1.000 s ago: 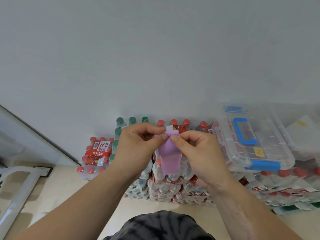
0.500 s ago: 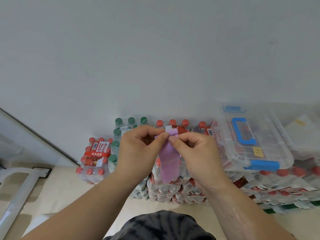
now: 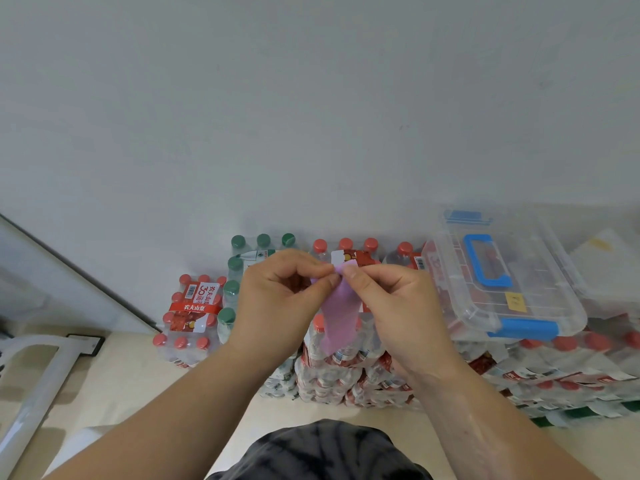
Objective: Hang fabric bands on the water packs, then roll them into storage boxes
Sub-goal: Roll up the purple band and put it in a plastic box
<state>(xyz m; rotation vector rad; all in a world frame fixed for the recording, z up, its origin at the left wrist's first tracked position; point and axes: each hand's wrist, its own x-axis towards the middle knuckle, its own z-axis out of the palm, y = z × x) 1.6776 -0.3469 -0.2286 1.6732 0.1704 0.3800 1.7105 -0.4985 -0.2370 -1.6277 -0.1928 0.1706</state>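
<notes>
Above the near edge of the floor point(image 3: 121, 375), a purple fabric band point(image 3: 337, 318) is pinched at its top by left hand point(image 3: 277, 299) and right hand point(image 3: 394, 306), hung before the water packs point(image 3: 332, 379); beyond, a storage box point(image 3: 540, 271) is set on the stack's right end

1. The beige floor point(image 3: 114, 386) ran up to a pale wall point(image 3: 311, 116).
2. Stacked water packs point(image 3: 346, 379) stood on it along the wall.
3. A lone red-capped pack point(image 3: 192, 317) sat just beside their left end.
4. A white frame point(image 3: 34, 386) rested farther left.

Plain pale wall point(image 3: 311, 98) above a beige floor point(image 3: 121, 379).
</notes>
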